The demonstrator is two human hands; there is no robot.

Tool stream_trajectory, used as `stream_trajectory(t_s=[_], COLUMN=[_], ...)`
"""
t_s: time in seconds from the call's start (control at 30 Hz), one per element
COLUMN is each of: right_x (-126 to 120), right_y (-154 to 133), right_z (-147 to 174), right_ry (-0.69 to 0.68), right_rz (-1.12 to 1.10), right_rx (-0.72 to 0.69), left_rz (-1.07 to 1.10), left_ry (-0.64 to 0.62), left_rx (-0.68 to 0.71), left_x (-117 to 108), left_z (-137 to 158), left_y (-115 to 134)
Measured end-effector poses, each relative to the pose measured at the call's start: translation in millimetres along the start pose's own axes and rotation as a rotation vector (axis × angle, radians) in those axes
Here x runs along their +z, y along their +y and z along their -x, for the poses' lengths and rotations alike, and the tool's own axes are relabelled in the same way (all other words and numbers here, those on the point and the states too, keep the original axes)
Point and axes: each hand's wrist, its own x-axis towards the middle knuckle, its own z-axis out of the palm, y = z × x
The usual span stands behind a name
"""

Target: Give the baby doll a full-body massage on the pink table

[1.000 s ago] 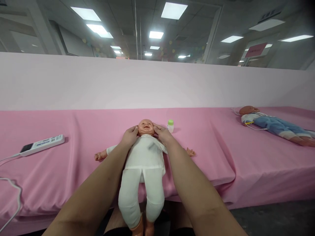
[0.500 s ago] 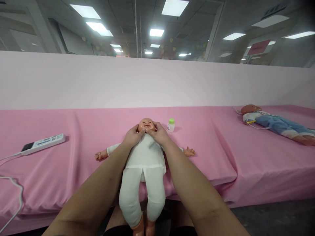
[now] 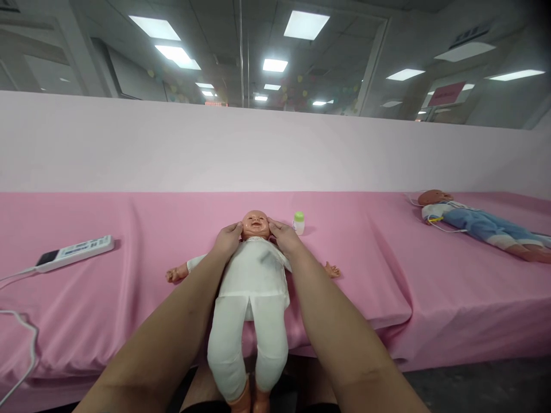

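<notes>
A baby doll [image 3: 253, 269] in a white top and white trousers lies on its back on the pink sheet, its arms spread and its feet towards me. My left hand [image 3: 230, 238] is curled against the left side of the doll's head, thumb by the cheek. On the opposite side of the head, my right hand [image 3: 284, 236] mirrors it with thumb and fingers at the cheek and ear. Some fingertips are hidden behind the head. Just beyond my right hand stands a small clear bottle [image 3: 298, 223] with a green cap.
A white power strip [image 3: 77, 252] with a cable lies on the pink-covered table [image 3: 150, 223] at the left. Another doll [image 3: 477, 221] in blue clothes, with thin tubes, lies far right. A white low wall [image 3: 258, 149] with glass above runs along the back.
My thumbs have slid outward from the doll's chin to the sides of its face. Both hands stay by the head. The view has tilted slightly.
</notes>
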Motion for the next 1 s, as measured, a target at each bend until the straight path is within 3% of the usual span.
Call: stream_trajectory(t_s=[0.17, 0.4, 0.73, 1.0], right_x=[1, 13, 9, 1], right_y=[-6, -18, -14, -8], right_z=[2, 14, 11, 6], right_ry=[0.089, 0.1, 0.089, -0.075], right_rz=[0.258, 0.524, 0.444, 0.149], right_rx=[-0.072, -0.1, -0.085, -0.108], left_rz=[-0.003, -0.222, -0.312, -0.113], left_ry=[-0.078, -0.132, -0.14, -0.151], left_rx=[-0.007, 0.084, 0.128, 0.066], left_x=[-4, -6, -5, -7], left_z=[0, 4, 5, -1], left_y=[4, 11, 11, 3])
